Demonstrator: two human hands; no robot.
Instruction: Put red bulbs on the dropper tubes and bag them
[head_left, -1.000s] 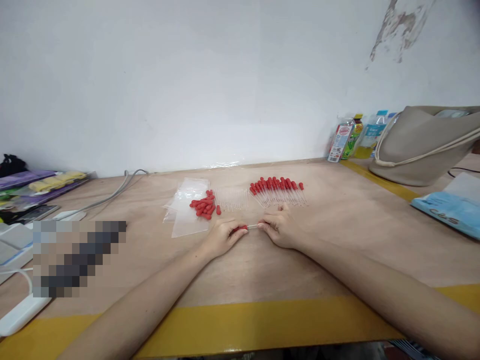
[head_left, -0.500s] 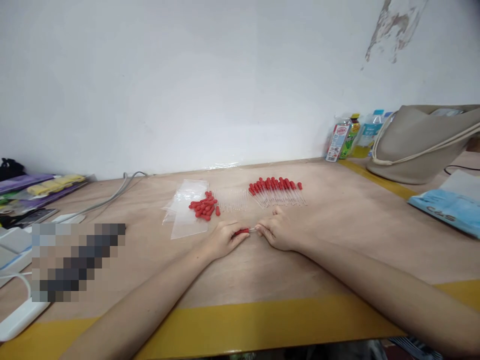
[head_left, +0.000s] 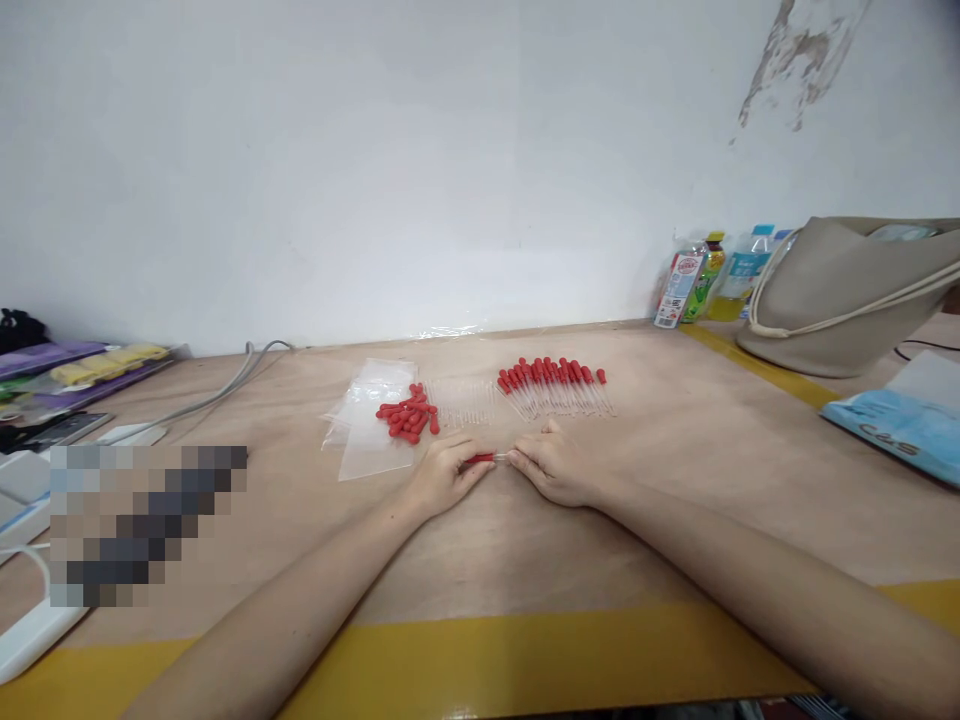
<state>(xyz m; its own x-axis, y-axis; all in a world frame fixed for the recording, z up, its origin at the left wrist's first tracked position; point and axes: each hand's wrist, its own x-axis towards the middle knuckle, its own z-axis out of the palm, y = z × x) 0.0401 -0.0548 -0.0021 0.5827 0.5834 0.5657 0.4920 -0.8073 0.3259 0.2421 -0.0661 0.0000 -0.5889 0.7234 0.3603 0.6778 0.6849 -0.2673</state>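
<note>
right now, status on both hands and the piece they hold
Left fingers on red bulb, right fingers on clear tube. Tube meets bulb, seating unclear. Loose bulbs beyond, seemingly out of the way.

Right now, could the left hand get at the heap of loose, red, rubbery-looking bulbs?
Probably yes: the heap of red bulbs lies just beyond the left hand, with nothing visible between them. That hand pinches another red bulb, though, so it would likely have to let go first.

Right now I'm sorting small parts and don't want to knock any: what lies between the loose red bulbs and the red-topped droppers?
In the head view, a row of clear tubes lies between the loose red bulbs and the red-topped droppers.
</note>
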